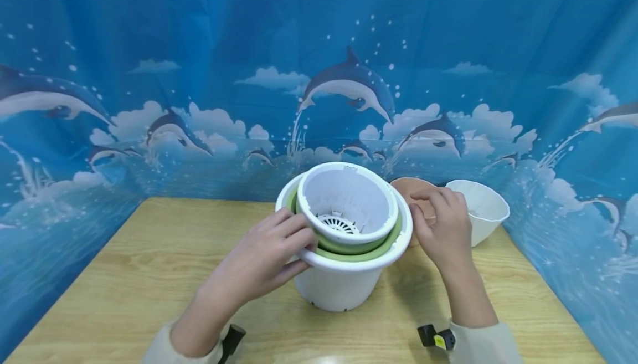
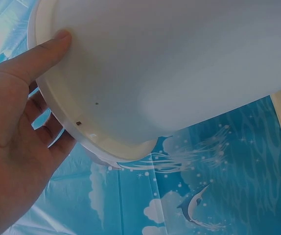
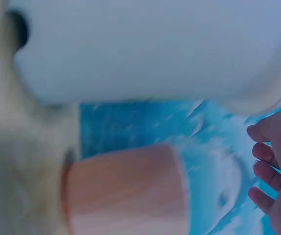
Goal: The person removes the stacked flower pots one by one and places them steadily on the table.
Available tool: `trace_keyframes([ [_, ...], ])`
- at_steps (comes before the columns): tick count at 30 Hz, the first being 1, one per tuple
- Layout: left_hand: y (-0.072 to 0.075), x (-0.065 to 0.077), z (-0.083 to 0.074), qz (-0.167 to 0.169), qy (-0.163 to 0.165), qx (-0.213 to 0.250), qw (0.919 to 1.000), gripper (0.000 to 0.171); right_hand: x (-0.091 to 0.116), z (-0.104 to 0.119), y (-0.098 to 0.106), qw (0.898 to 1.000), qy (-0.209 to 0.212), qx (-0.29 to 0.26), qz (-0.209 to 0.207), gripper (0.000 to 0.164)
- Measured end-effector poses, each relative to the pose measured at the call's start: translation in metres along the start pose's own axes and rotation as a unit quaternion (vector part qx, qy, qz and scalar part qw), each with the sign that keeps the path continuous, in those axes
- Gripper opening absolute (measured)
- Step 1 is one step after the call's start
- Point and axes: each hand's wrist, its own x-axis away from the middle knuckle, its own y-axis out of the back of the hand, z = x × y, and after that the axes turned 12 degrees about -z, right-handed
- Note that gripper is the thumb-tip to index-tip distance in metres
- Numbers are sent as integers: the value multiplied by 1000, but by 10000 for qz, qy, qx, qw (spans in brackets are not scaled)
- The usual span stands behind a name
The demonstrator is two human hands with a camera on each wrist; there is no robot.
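Observation:
A large white flower pot [image 1: 335, 286] holds a green pot [image 1: 361, 252], and inside that sits a smaller white pot [image 1: 349, 186] with a slotted bottom. My left hand [image 1: 269, 253] grips the large pot's rim at its left front. In the left wrist view the thumb [image 2: 47, 56] lies on the outer wall, and the other fingers pass over the rim. My right hand [image 1: 443, 225] hovers by the rim's right side, loosely bent and holding nothing. Behind it, partly hidden, stands a terracotta-coloured pot [image 1: 410, 185].
Beyond my right hand, a white pot with a wavy rim [image 1: 484, 225] stands at the table's right back. The wooden table [image 1: 149, 275] meets a blue dolphin-printed curtain [image 1: 224, 76] at the back and both sides.

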Motion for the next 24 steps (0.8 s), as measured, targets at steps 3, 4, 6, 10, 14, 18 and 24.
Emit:
trace_keyframes([
  [3,0,-1,0,-1,1,16,10000,25,-9,15,7,9996,27,-261,-139,11],
  [4,0,-1,1,0,3,20,10000,25,-11,20,9,9993,29,-337,-160,10],
  [6,0,-1,1,-2,0,21,10000,25,-15,29,14,9986,51,-503,-177,11],
  [10,0,0,0,4,-27,1,10000,24,-20,45,19,9928,320,-1147,-160,20],
  [14,0,-1,0,5,-29,-1,10000,24,-21,54,21,9758,879,-1983,271,33],
  [18,0,-1,0,23,4,-19,10000,24,-21,60,20,9565,1234,-2520,801,24],
  [24,0,0,0,0,-31,-26,10000,25,-19,67,21,9514,1183,-2483,1387,34],
])
